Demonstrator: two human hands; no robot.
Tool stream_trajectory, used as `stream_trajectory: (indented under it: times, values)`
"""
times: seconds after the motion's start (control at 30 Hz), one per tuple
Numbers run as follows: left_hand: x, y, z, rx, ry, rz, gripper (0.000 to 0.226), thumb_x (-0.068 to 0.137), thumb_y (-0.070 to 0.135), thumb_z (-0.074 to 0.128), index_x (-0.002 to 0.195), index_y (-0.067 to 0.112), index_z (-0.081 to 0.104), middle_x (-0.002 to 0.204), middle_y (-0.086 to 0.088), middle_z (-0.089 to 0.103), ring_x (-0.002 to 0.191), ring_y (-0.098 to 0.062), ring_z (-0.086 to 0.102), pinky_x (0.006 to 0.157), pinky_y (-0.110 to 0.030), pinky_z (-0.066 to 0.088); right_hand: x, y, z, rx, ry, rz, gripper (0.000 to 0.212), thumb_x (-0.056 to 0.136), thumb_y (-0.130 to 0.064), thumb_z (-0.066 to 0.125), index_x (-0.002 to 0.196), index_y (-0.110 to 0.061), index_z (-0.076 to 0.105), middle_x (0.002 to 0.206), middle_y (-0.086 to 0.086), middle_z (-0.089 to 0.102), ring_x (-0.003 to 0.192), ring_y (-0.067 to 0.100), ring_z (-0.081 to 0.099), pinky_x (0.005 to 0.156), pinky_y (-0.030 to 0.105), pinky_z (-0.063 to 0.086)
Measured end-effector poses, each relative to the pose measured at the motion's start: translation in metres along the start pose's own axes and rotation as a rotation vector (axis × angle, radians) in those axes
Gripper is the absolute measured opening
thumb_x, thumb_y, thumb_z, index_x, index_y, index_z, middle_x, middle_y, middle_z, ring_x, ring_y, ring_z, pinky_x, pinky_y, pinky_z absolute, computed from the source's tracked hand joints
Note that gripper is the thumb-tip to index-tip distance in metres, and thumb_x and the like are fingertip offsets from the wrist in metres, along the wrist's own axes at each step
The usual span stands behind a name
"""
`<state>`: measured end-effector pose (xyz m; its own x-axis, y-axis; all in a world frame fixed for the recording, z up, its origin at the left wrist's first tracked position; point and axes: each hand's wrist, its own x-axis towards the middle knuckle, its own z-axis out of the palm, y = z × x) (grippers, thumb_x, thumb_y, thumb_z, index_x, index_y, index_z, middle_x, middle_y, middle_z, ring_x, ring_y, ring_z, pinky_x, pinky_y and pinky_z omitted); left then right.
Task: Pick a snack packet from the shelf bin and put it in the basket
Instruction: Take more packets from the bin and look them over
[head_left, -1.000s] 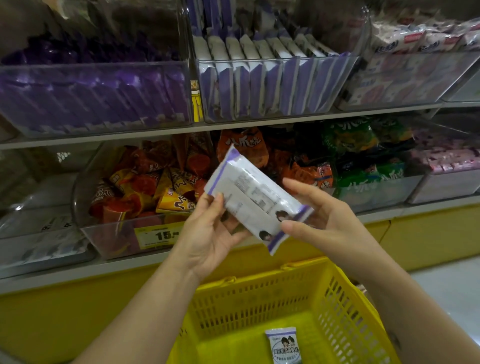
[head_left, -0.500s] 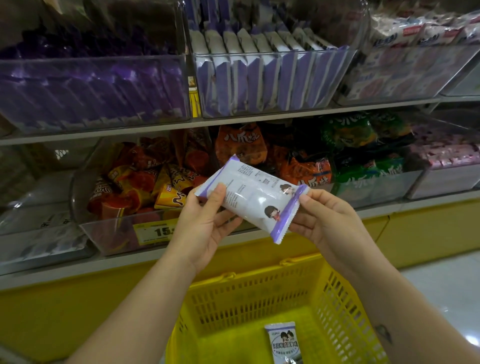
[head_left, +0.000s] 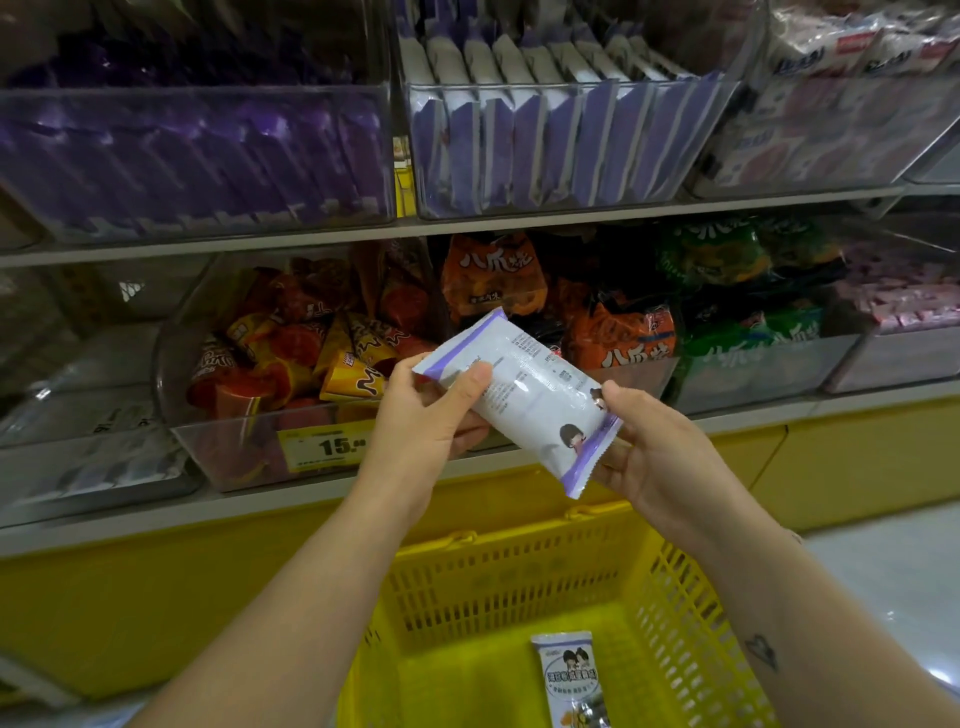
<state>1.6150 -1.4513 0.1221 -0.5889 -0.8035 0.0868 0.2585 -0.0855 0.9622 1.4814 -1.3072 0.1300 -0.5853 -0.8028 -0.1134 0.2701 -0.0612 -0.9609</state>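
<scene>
We still hold the snack packet (head_left: 524, 400) above the far rim of the basket (head_left: 519, 577), tilted slightly steeper than half a second ago. Our left hand (head_left: 421, 426) grips its upper end. Our right hand (head_left: 660, 452), flat behind it a second ago, now pinches the lower end. A second packet (head_left: 569, 675) lies in the basket.

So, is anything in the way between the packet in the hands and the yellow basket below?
Nothing visible is. The left hand and right hand hold the packet above the far rim of the open basket. A second packet lies on its floor, with bare floor beside it.
</scene>
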Motion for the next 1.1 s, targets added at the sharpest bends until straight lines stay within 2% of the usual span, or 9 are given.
stream_trajectory:
  times: [0.13, 0.27, 0.43, 0.63, 0.73, 0.87, 0.97, 1.03, 1.1]
  values:
    - [0.0, -0.004, -0.001, 0.096, 0.076, -0.016, 0.045, 0.085, 0.033, 0.068, 0.123, 0.026, 0.045, 0.101, 0.009, 0.075, 0.087, -0.004, 0.071, 0.056, -0.017, 0.054, -0.003, -0.004, 0.004, -0.109, -0.008, -0.141, 0.013, 0.088, -0.018, 0.064, 0.097, -0.013, 0.057, 0.09, 0.007, 0.075, 0.082, 0.022, 0.073, 0.064, 0.025, 0.057]
    - [-0.008, -0.008, 0.006, 0.139, -0.005, -0.003, 0.073, 0.091, 0.019, 0.064, 0.15, 0.031, 0.024, 0.133, 0.007, 0.056, 0.103, -0.01, 0.067, 0.068, -0.029, 0.06, -0.005, -0.004, 0.01, -0.251, -0.013, -0.217, 0.029, 0.084, -0.016, 0.07, 0.111, -0.023, 0.061, 0.095, -0.002, 0.076, 0.087, 0.016, 0.073, 0.07, 0.028, 0.06]
    - [-0.017, -0.016, 0.018, 0.174, -0.222, -0.025, 0.102, 0.082, 0.02, 0.074, 0.152, 0.042, 0.004, 0.142, 0.008, 0.048, 0.11, -0.001, 0.063, 0.095, -0.04, 0.054, -0.006, -0.007, 0.015, -0.359, -0.08, -0.248, 0.024, 0.082, -0.015, 0.072, 0.104, -0.024, 0.069, 0.097, -0.004, 0.075, 0.091, 0.016, 0.072, 0.077, 0.03, 0.06]
    - [-0.017, -0.018, 0.02, 0.114, -0.145, -0.052, 0.122, 0.056, 0.027, 0.073, 0.15, 0.046, -0.003, 0.136, 0.017, 0.045, 0.112, 0.0, 0.059, 0.097, -0.045, 0.052, -0.015, -0.008, 0.018, -0.42, -0.156, -0.297, 0.02, 0.085, -0.013, 0.069, 0.105, -0.017, 0.067, 0.095, -0.005, 0.075, 0.084, 0.012, 0.072, 0.067, 0.017, 0.055]
    - [-0.015, -0.017, 0.017, 0.023, -0.104, -0.061, 0.107, 0.072, 0.01, 0.069, 0.151, 0.042, 0.005, 0.118, 0.018, 0.058, 0.105, -0.009, 0.067, 0.083, -0.042, 0.058, -0.017, -0.009, 0.019, -0.428, -0.172, -0.309, 0.021, 0.084, -0.01, 0.07, 0.104, -0.016, 0.066, 0.096, -0.008, 0.075, 0.086, 0.007, 0.071, 0.067, 0.015, 0.054]
    - [-0.014, -0.007, 0.013, -0.084, -0.086, -0.098, 0.061, 0.092, 0.001, 0.05, 0.145, 0.028, 0.036, 0.116, -0.008, 0.069, 0.101, -0.03, 0.069, 0.067, -0.04, 0.057, -0.02, -0.01, 0.018, -0.433, -0.198, -0.31, 0.02, 0.085, -0.006, 0.069, 0.103, -0.014, 0.065, 0.096, -0.012, 0.074, 0.084, 0.007, 0.071, 0.066, 0.014, 0.053]
    - [-0.014, -0.002, 0.012, -0.155, -0.104, -0.11, 0.029, 0.097, 0.011, 0.041, 0.118, 0.016, 0.06, 0.103, -0.011, 0.072, 0.089, -0.029, 0.072, 0.067, -0.043, 0.059, -0.023, -0.012, 0.016, -0.47, -0.225, -0.31, 0.021, 0.085, -0.008, 0.069, 0.103, -0.018, 0.065, 0.097, -0.014, 0.074, 0.086, 0.006, 0.071, 0.068, 0.013, 0.053]
    - [-0.015, -0.003, 0.01, -0.208, -0.107, -0.109, 0.026, 0.098, 0.016, 0.038, 0.099, 0.016, 0.064, 0.094, -0.006, 0.072, 0.086, -0.027, 0.072, 0.065, -0.041, 0.059, -0.024, -0.015, 0.014, -0.495, -0.242, -0.302, 0.021, 0.085, -0.009, 0.069, 0.104, -0.018, 0.065, 0.097, -0.013, 0.074, 0.087, 0.008, 0.071, 0.07, 0.015, 0.053]
    - [-0.015, -0.003, 0.011, -0.251, -0.114, -0.113, 0.029, 0.098, 0.019, 0.037, 0.091, 0.017, 0.065, 0.089, -0.003, 0.073, 0.083, -0.026, 0.072, 0.062, -0.038, 0.057, -0.023, -0.016, 0.013, -0.513, -0.249, -0.301, 0.022, 0.085, -0.01, 0.069, 0.105, -0.017, 0.065, 0.098, -0.012, 0.074, 0.087, 0.011, 0.071, 0.072, 0.017, 0.055]
